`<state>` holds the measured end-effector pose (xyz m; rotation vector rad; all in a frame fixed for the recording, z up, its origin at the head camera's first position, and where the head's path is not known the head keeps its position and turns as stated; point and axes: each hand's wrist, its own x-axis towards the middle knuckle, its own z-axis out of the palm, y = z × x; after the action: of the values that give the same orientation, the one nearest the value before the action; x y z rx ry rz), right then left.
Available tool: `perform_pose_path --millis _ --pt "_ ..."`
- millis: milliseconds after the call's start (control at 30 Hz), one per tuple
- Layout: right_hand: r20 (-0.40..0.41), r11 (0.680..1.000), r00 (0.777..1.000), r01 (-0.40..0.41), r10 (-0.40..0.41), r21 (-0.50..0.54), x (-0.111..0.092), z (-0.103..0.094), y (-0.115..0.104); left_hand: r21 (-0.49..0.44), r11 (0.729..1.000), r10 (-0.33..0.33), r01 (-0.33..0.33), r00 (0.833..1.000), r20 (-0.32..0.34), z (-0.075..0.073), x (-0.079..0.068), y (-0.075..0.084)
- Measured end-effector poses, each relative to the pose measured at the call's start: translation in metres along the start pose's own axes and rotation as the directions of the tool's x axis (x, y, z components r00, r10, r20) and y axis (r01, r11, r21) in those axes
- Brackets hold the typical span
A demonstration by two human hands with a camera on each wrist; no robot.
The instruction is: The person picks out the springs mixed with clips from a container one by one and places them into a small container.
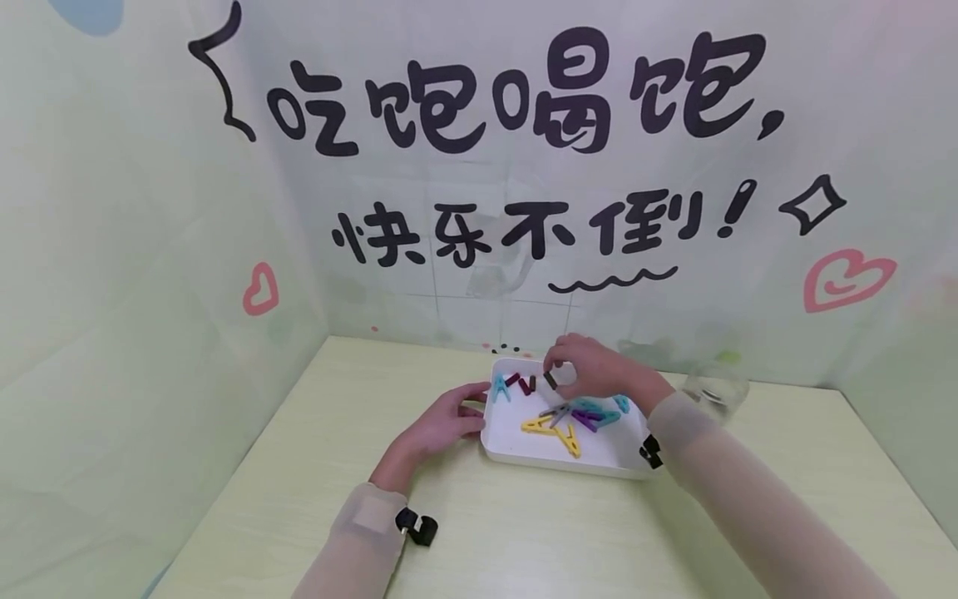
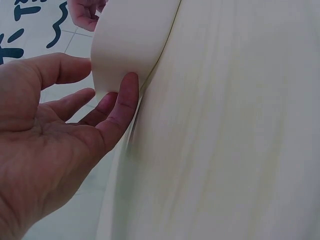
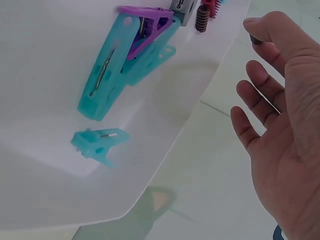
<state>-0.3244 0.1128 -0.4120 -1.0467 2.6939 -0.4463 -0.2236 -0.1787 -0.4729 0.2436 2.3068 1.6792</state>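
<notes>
A white rectangular plastic tray [image 1: 561,466] sits at the lower centre of the head view, holding a light-blue plastic clip [image 1: 501,388] and small dark-red cylindrical pieces [image 1: 525,386] in its upper left, yellow plastic clips [image 1: 572,441] below, and a purple plastic clip [image 1: 585,420] among teal plastic clips [image 3: 111,57] towards the right. Over the tray's far edge, the right hand [image 1: 599,370] pinches a small dark cylindrical piece [image 3: 255,40] between thumb and forefinger, other fingers spread apart. The left hand [image 1: 445,423], loosely spread, touches the tray's left end. Beneath lies a pale wood-grain bench [image 1: 516,541], with a clear container [image 1: 718,389] at right; a pale printed sheet [image 1: 150,249] hangs behind.
</notes>
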Motion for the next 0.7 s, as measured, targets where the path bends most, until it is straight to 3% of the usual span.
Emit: perform_pose_path --millis 400,700 --pt "-0.103 0.992 0.99 0.104 -0.097 0.067 -0.035 -0.019 0.014 -0.018 1.0 0.004 -0.004 1.0 -0.003 0.0 0.001 -0.001" --pt "-0.156 0.993 0.987 0.047 -0.029 0.11 -0.067 -0.034 0.034 -0.01 1.0 0.001 -0.001 1.0 -0.003 0.001 0.0 0.0"
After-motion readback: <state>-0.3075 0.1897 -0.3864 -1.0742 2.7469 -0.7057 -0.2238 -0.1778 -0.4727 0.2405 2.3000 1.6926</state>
